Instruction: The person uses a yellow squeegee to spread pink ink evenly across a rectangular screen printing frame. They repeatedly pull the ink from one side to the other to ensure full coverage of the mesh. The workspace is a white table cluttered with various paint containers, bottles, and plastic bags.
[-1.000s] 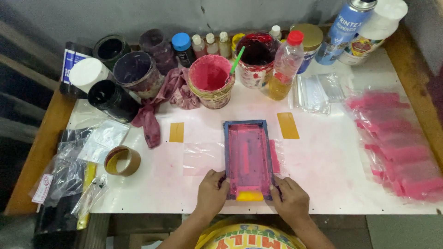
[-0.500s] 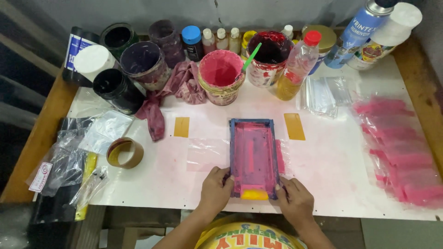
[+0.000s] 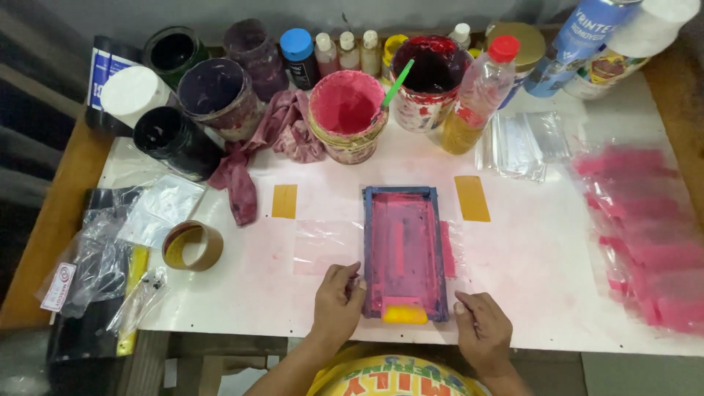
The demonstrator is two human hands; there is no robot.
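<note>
Since a second ago: both hands drawn slightly back from the frame's near end, right hand now off the frame corner and resting on the counter; frame, squeegee and jars unmoved.

Head view, looking down. Small blue-framed printing screen [image 3: 404,249], pink with ink, lying flat near the front middle of the white counter [image 3: 543,279]. Yellow squeegee [image 3: 405,314] inside the frame at its near end. Clear plastic bag [image 3: 326,246] spread under the frame, sticking out on its left side. Left hand [image 3: 337,297] at the frame's near left corner, fingers curled loosely, fingertips touching the frame edge, holding nothing. Right hand [image 3: 480,326] just right of the near right corner, fingers bent and resting on the counter, gripping nothing; contact with the frame not clear.

Two yellow tape strips [image 3: 284,201] stuck to the counter, one each side of the frame's far end. Pink ink tub [image 3: 347,114] behind the frame, green stick [image 3: 394,86] leaning in the red tub beside it. Stained rag [image 3: 268,147] left of the pink tub. Roll of brown tape [image 3: 193,246] toward the left front. Stack of pink printed bags [image 3: 645,227] along the right edge. Pile of clear bags [image 3: 522,145] behind them, beside a red-capped bottle [image 3: 478,95].
</note>
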